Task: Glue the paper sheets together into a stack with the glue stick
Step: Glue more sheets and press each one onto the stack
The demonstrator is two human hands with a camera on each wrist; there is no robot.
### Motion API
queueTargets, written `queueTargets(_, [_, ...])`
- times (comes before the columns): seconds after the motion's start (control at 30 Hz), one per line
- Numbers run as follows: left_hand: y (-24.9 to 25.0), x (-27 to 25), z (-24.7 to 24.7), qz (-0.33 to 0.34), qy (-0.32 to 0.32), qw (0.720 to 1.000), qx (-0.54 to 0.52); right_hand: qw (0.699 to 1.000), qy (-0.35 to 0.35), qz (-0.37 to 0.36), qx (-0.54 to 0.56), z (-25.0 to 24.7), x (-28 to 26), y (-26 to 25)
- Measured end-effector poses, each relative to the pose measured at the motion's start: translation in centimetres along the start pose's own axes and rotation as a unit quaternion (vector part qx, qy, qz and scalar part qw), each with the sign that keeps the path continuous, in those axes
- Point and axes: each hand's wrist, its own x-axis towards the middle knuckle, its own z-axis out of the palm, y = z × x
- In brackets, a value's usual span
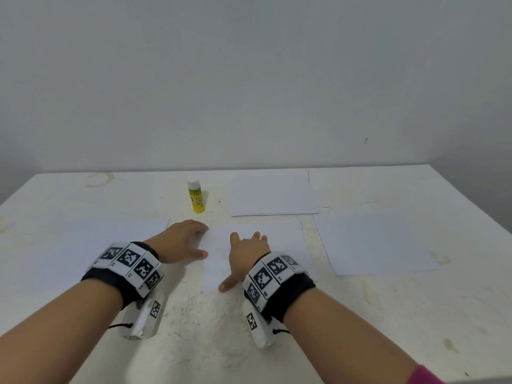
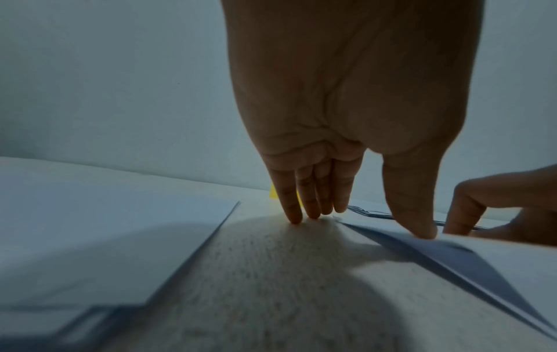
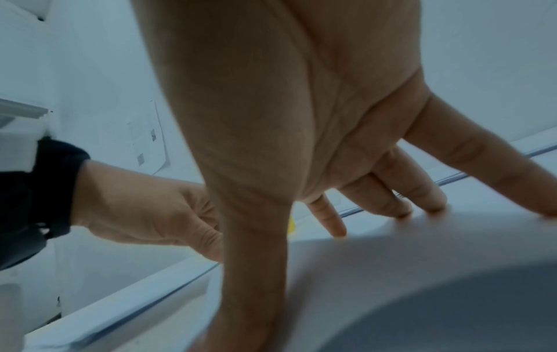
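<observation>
Nearest, the right hand (image 1: 247, 252) is laid on the middle sheet (image 1: 279, 236), fingers spread and fingertips (image 3: 339, 229) pressed to the paper. Beside it, the left hand (image 1: 182, 241) is set at that sheet's left edge, its four fingers (image 2: 313, 200) held together on the table (image 1: 210, 328), thumb on the paper. Sheets are seen well apart at left (image 1: 83, 245), right (image 1: 382, 242) and rear (image 1: 273, 195). Farthest, the glue stick (image 1: 196, 196) stands upright, capped, untouched. The step is judged to be steadying the base sheet; next, the stick must be fetched and uncapped. Only the left wrist view shows the sheet's edge lifted slightly under the thumb.
</observation>
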Motion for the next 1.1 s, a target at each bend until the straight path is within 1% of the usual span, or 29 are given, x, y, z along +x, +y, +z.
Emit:
queueTargets(0.1, [0.1, -0.3, 0.2, -0.002, 0.001, 1.000, -0.011, 1.000, 0.008, -0.005, 0.024, -0.4, -0.5, 0.2])
queueTargets(0.23, [0.1, -0.1, 0.4, -0.006, -0.002, 0.999, -0.052, 0.998, 0.033, -0.013, 0.060, -0.9, -1.3, 1.0])
queueTargets(0.33, [0.0, -0.1, 0.5, -0.003, 0.010, 0.996, -0.092, 0.995, 0.035, -0.024, 0.092, -1.2, -1.5, 1.7])
queueTargets(0.4, [-0.1, -0.3, 0.6, 0.002, 0.001, 0.995, -0.100, 0.992, 0.036, -0.023, 0.118, -1.4, -1.3, 2.1])
queueTargets(0.5, [0.0, -0.6, 1.2, 0.014, -0.016, 0.998, -0.055, 0.985, 0.045, -0.010, 0.164, -1.6, -1.1, 2.5])
queueTargets(0.6, [0.5, -0.7, 2.0, 0.035, -0.028, 0.999, -0.002, 0.981, 0.054, 0.021, 0.185, -1.5, -1.0, 2.4])
queueTargets(0.73, [1.3, -1.1, 2.0, 0.013, -0.094, 0.993, 0.076, 0.976, 0.069, 0.068, 0.193, -1.2, -0.7, 1.5])
queueTargets(0.93, [1.4, -1.0, 2.0, 0.002, -0.118, 0.987, 0.110, 0.973, 0.088, 0.088, 0.196, -1.0, -0.3, 1.1])
queueTargets(1.1, [1.5, -1.1, 1.9, 0.000, -0.124, 0.984, 0.127, 0.969, 0.094, 0.102, 0.205, -0.8, 0.1, 1.1])
